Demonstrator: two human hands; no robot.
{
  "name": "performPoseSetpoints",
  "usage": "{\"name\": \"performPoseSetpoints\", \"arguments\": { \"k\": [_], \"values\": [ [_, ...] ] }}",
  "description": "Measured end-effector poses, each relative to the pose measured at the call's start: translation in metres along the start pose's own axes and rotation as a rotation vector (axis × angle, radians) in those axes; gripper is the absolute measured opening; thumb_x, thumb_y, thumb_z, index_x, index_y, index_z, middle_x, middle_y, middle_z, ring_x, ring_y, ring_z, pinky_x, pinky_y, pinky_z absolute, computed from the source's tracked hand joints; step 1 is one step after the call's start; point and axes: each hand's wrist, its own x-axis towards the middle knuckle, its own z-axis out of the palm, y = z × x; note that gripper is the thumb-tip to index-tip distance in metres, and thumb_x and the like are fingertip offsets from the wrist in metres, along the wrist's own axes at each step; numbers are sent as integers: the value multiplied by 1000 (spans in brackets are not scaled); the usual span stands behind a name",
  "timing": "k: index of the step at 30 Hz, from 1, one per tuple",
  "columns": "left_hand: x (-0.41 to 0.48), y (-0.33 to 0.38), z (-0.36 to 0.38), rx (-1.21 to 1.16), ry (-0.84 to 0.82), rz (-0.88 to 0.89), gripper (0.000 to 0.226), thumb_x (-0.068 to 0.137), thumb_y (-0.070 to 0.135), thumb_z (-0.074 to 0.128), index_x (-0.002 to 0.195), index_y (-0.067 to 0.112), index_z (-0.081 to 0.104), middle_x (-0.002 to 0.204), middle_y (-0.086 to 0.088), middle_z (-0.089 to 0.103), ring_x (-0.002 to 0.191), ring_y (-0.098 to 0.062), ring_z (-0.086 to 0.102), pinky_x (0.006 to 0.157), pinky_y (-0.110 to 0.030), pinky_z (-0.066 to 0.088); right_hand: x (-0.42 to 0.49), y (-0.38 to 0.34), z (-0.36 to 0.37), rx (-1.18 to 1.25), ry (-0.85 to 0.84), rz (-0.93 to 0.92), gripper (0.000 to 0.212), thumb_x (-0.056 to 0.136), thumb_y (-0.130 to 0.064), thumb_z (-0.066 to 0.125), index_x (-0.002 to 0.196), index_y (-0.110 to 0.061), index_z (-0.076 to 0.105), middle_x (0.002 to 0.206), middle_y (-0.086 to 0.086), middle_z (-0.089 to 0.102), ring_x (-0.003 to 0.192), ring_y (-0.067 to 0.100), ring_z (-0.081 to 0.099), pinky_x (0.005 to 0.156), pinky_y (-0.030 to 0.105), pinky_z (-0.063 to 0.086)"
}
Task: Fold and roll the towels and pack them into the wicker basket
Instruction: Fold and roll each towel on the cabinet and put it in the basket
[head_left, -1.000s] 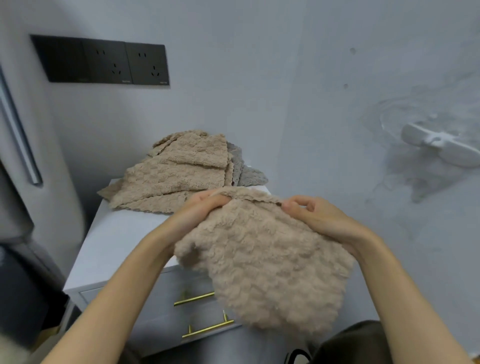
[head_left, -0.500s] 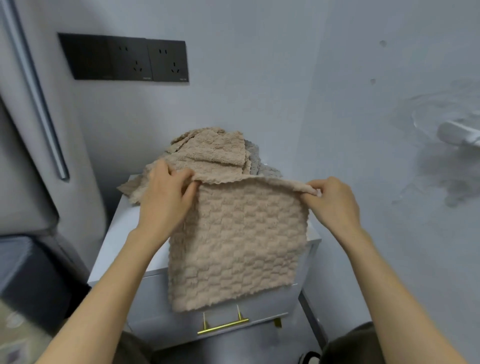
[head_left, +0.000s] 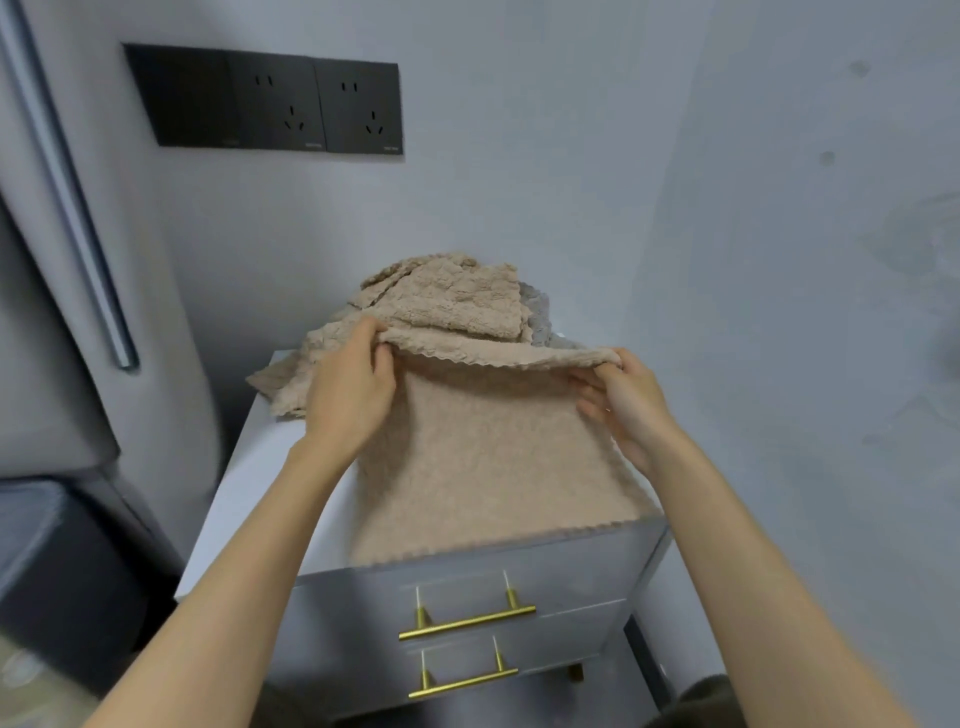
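Towel (head_left: 488, 457), beige, waffle-textured, square: we pinch its far scalloped edge near both corners, left hand (head_left: 348, 395) and right hand (head_left: 623, 405) well apart, fingers curled round the cloth. Its near part lies on the white counter (head_left: 249, 499), reaching the front edge. Just behind: loose pile of matching beige towels (head_left: 457, 301). Below: two brass drawer handles (head_left: 467, 621). On the wall: black socket panel (head_left: 265, 101).

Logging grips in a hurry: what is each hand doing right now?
Left hand: holds the beige towel, top left corner.
Right hand: holds the same towel, top right corner.
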Motion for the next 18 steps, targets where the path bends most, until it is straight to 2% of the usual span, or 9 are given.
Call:
{"name": "performPoseSetpoints", "arguments": {
  "k": [2,4,6,8,11,13,15,16,18],
  "values": [
    [1,-3,3,-87,-28,-11,13,97,19,38,105,21,49,79,-3,61,71,-23,57,66,-41,47,5,4,0,14,20,-15,24,97,-4,38,101,-16,59,112,10,68,104,22,65,69,24,44],
    [-1,-5,3,-138,-61,-23,13,96,19,42,103,22,52,80,1,61,72,-18,58,69,-40,49,7,7,-3,44,20,5,23,96,-1,39,101,-13,58,104,7,68,92,17,66,62,20,48],
    [-7,-8,-1,-81,-85,7,11,93,21,47,99,24,56,83,4,60,75,-17,57,64,-36,46,7,10,-9,16,16,46,22,95,0,39,96,-14,56,106,7,68,94,17,66,73,25,52],
    [-15,-11,-6,29,-81,86,13,89,20,53,100,23,60,92,1,52,86,-17,48,64,-30,37,5,12,-15,-23,21,92,25,90,1,36,94,-10,58,112,12,67,100,25,66,83,35,52],
    [-30,-14,-15,91,-72,217,13,84,16,63,97,19,64,102,0,40,96,-11,29,73,-27,30,-6,13,-27,-19,16,172,29,83,-5,36,83,-3,65,104,13,70,89,30,65,83,40,54],
    [-40,-17,-21,134,-95,274,9,82,20,67,91,19,65,114,-3,40,102,-11,26,79,-28,29,-13,15,-36,-24,-16,237,32,92,-19,37,93,-2,64,102,17,68,90,33,65,80,40,57],
    [-47,-21,-26,187,-135,341,10,81,30,64,85,21,63,124,-3,42,108,-17,32,84,-30,30,-19,18,-43,-58,-20,287,32,96,-32,50,99,-3,63,98,15,63,91,35,65,75,38,59],
    [-50,-22,-28,215,-173,376,17,81,37,58,84,21,63,125,-2,44,110,-21,35,85,-32,32,-22,21,-46,-92,-14,288,29,94,-30,58,100,-2,63,98,14,61,88,33,66,71,35,60],
    [-55,-24,-30,265,-248,458,31,79,43,47,85,20,66,122,-1,49,111,-22,39,84,-36,41,-27,28,-51,-155,-22,251,14,89,-12,64,99,-2,63,97,13,59,82,28,64,64,29,61]
  ]
}}
